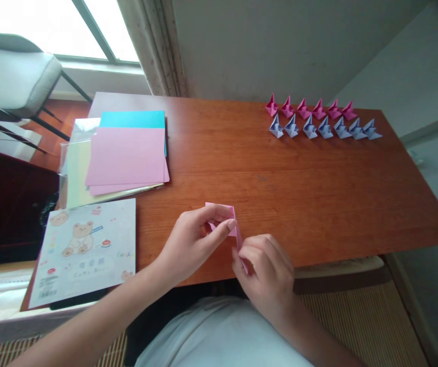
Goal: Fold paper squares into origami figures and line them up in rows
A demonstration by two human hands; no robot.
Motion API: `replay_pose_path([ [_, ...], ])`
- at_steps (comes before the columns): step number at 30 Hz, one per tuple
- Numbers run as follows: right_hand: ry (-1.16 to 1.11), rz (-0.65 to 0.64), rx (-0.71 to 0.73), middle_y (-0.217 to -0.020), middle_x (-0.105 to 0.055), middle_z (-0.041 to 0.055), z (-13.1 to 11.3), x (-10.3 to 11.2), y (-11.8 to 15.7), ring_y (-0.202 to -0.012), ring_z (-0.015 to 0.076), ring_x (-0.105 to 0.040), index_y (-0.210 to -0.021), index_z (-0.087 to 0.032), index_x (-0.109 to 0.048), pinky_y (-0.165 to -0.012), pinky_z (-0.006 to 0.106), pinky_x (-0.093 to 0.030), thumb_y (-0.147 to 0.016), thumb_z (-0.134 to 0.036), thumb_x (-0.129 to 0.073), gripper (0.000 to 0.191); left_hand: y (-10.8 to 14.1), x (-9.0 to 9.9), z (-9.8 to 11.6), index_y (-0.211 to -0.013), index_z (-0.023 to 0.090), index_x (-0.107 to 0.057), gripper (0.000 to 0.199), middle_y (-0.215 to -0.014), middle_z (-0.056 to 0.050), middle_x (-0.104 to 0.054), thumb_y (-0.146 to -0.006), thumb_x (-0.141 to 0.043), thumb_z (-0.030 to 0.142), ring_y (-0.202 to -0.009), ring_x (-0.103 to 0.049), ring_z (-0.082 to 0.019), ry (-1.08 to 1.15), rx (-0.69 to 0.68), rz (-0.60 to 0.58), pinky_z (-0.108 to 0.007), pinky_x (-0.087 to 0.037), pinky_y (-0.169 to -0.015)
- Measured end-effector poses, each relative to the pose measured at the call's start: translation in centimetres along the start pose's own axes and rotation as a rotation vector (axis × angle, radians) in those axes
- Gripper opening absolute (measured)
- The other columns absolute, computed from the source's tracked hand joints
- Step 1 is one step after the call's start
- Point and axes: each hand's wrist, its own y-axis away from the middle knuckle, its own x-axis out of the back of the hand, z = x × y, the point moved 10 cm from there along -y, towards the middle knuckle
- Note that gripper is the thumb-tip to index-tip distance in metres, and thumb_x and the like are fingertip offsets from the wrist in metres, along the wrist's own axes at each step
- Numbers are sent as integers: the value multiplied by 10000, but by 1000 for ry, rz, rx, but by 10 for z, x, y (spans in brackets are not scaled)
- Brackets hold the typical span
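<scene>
A partly folded piece of pink paper [239, 241] is held between my two hands, near the front edge of the table. My left hand [199, 239] pinches its upper part between thumb and fingers. Lower down, my right hand [265, 262] has its fingers closed on the narrow folded strip that slants toward me. My fingers hide some of the creases. To the left lies a stack of pink sheets [127, 155], overlapping a blue sheet [133, 119] and pale yellow paper [78, 173] in clear plastic.
Several dark pink folded paper pieces [303, 109] stand in a row at the table's [219, 153] far right, with several pale purple ones [309, 128] in front. A bear-printed pad [89, 255] lies front left. A chair [12, 76] stands beyond the left side.
</scene>
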Motion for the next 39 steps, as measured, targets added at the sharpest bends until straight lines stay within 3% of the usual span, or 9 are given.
replay_pose_path([
  [10,32,-65,132,-762,-669,17,-18,-22,5,-707,180,-583,-859,-240,-557,-660,325,-467,-903,-130,-624,136,1,-5,3,-893,168,-700,119,-749,7,-729,-839,-609,114,-661,-670,-118,-72,-21,16,-216,-514,-632],
  [12,-24,-98,149,-787,-683,38,-23,-22,5,-716,195,-596,-892,-228,-582,-657,342,-478,-928,-225,-635,64,1,-3,5,-877,173,-697,129,-730,14,-717,-832,-598,105,-640,-652,-113,-122,-34,30,-218,-508,-630],
  [16,-268,-111,182,-848,-689,62,-30,-9,-1,-777,202,-634,-997,-198,-605,-709,357,-539,-987,-354,-556,164,-2,4,10,-910,172,-701,145,-761,8,-712,-849,-587,106,-673,-643,-112,-109,-79,52,-221,-511,-662],
  [20,-264,-28,-44,-1008,-691,80,15,10,-15,-987,226,-647,-1105,-233,-608,-878,411,-547,-954,-208,-562,160,-3,4,12,-935,162,-699,112,-805,-14,-718,-896,-595,149,-713,-646,-121,25,-90,-19,-219,-509,-662],
  [24,-353,3,-393,-1362,-597,131,79,12,-15,-1284,280,-558,-1287,-255,-552,-1033,479,-495,-964,-325,-556,331,-1,1,14,-967,166,-701,121,-874,-34,-733,-918,-592,155,-784,-657,-137,82,-96,-110,-232,-510,-702],
  [26,-480,-44,-534,-1362,-604,135,100,1,-9,-1246,263,-594,-1327,-254,-521,-1012,448,-519,-977,-368,-544,368,-2,0,11,-992,167,-692,127,-903,-40,-733,-922,-586,154,-814,-663,-143,93,-89,-124,-238,-516,-720],
  [29,-591,-122,-675,-1152,-686,99,117,-15,2,-1024,226,-679,-1290,-255,-540,-874,383,-581,-941,-392,-612,382,-5,2,0,-1010,165,-659,114,-908,-43,-718,-939,-571,180,-815,-663,-145,77,-67,-77,-239,-523,-702],
  [34,-463,-94,-699,-959,-692,53,131,-16,4,-831,192,-672,-1165,-234,-631,-727,325,-581,-890,-353,-665,301,-8,1,-11,-1030,186,-624,123,-942,-35,-714,-957,-525,174,-799,-666,-137,-272,-132,8,-239,-526,-692],
  [39,-156,-164,-523,-931,-725,64,124,-12,-13,-729,185,-647,-1116,-213,-677,-686,324,-558,-908,-304,-622,234,-1,-18,-9,-1280,172,-582,314,-1145,-103,-681,-994,-454,150,-986,-646,-222,-857,-319,-39,-349,-550,-826],
])
